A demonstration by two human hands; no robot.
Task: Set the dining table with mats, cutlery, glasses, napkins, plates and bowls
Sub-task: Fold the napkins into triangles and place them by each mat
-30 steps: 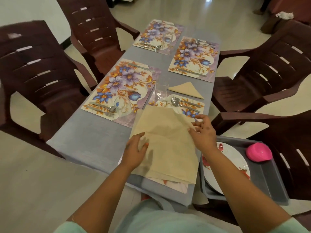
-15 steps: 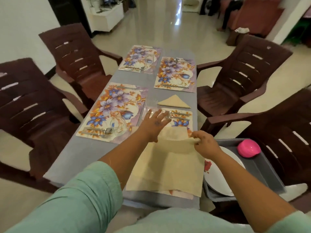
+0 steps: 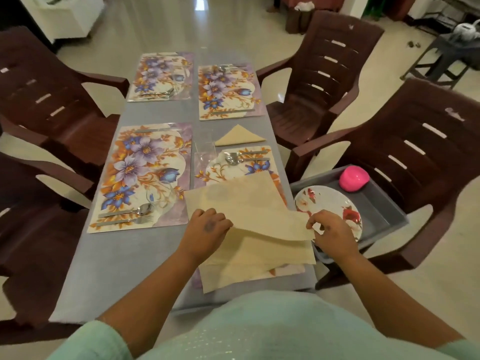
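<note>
A cream napkin (image 3: pixel 249 216) lies half folded over the near right floral mat (image 3: pixel 233 172). My left hand (image 3: pixel 207 227) holds its left part down with curled fingers. At the folded corner my right hand (image 3: pixel 330 229) pinches the cloth. A folded triangular napkin (image 3: pixel 239 136) lies beyond that mat. Spoon and fork (image 3: pixel 233 158) rest at the mat's far end, beside a clear glass (image 3: pixel 205 149). The near left mat (image 3: pixel 140 175) carries cutlery (image 3: pixel 127 216) and a glass (image 3: pixel 159 197).
A grey tray (image 3: pixel 384 211) on the chair to my right holds a flowered plate (image 3: pixel 330 203) and a pink bowl (image 3: pixel 354 178). Two far mats (image 3: pixel 161 76) (image 3: pixel 228 92) carry cutlery. Brown plastic chairs (image 3: pixel 324 74) ring the grey table (image 3: pixel 124 261).
My left hand drew back from the napkin's far edge to its near left part. The top layer now lies folded over diagonally, with my right hand still pinching its corner.
</note>
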